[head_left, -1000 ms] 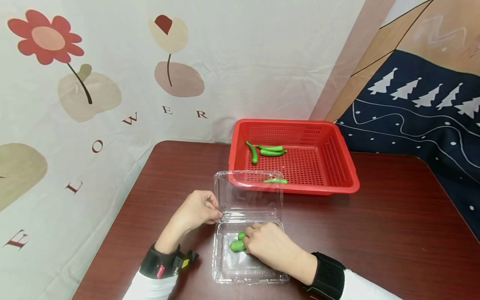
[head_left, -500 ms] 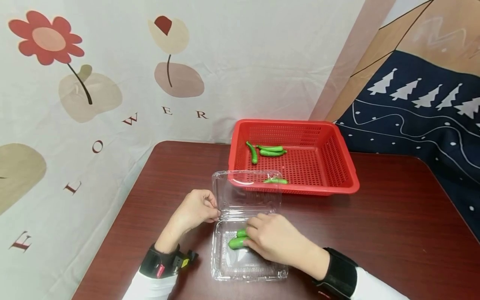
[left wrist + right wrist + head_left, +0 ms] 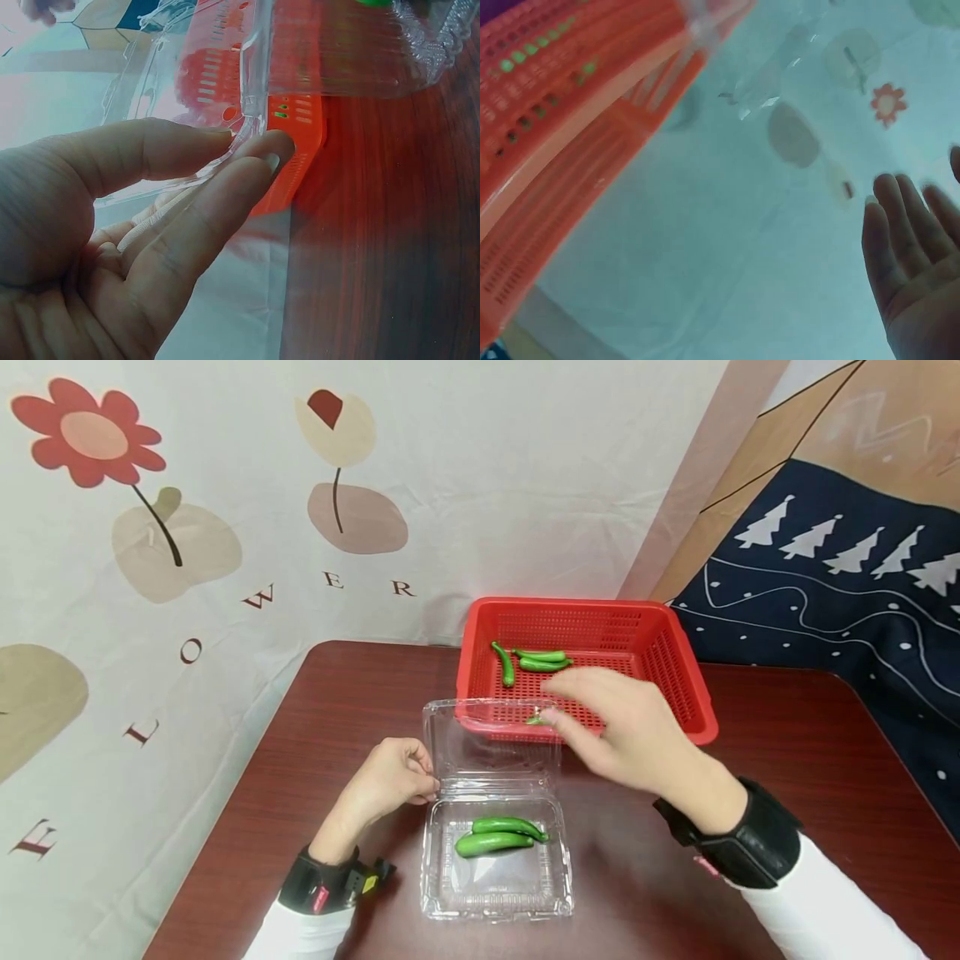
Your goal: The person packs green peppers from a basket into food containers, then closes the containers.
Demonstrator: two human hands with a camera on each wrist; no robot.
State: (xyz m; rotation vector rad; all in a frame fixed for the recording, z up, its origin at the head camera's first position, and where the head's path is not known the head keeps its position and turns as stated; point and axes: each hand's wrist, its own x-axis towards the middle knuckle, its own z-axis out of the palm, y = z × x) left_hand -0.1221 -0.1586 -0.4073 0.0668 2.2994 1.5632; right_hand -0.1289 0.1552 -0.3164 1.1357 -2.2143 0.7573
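A clear plastic clamshell box (image 3: 495,893) lies opened on the table, its lid (image 3: 487,752) raised towards the red basket (image 3: 585,604). Two green chili peppers (image 3: 495,843) lie side by side in its base. At the hinge's left end, my left hand (image 3: 390,777) pinches the box edge between thumb and fingers, as the left wrist view also shows. My right hand (image 3: 630,731), fingers spread and holding nothing, is over the near side of the basket. Several green chili peppers (image 3: 542,666) are in the basket; the nearest is partly hidden by that hand.
The basket stands at the back of the dark wood table (image 3: 360,702), with the lid in front of its near left wall. A printed cloth (image 3: 525,485) hangs behind the table. Both wrists wear black bands.
My right hand has let go of the peppers in the box and moved up and right to the basket. My left hand has stayed at the hinge.
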